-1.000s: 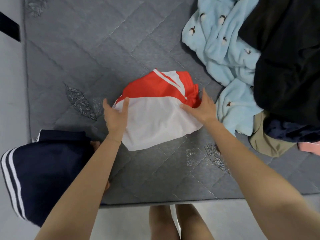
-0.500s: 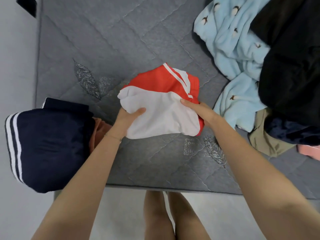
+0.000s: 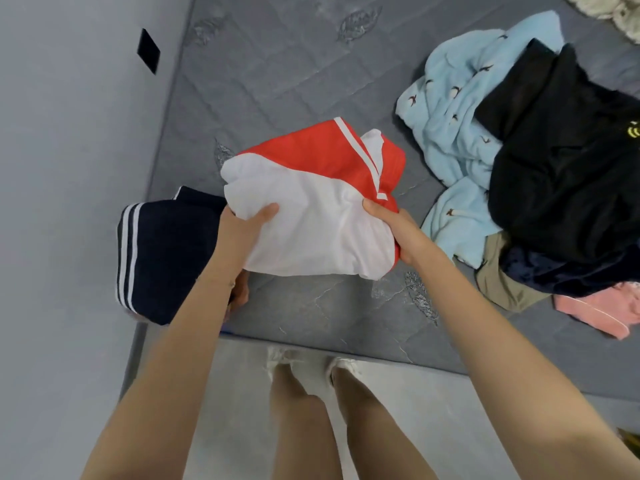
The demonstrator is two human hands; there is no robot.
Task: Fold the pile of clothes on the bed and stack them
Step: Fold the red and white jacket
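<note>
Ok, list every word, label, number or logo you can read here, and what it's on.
No words or numbers can be read.
Yellow mark on the black garment: cut off at the frame edge, too small to read.
Red and white garment: plain white stripes only, no lettering.

Both hands, left (image 3: 242, 226) and right (image 3: 391, 226), grip folded red-white garment (image 3: 311, 209) above grey bed (image 3: 277, 81).
</note>
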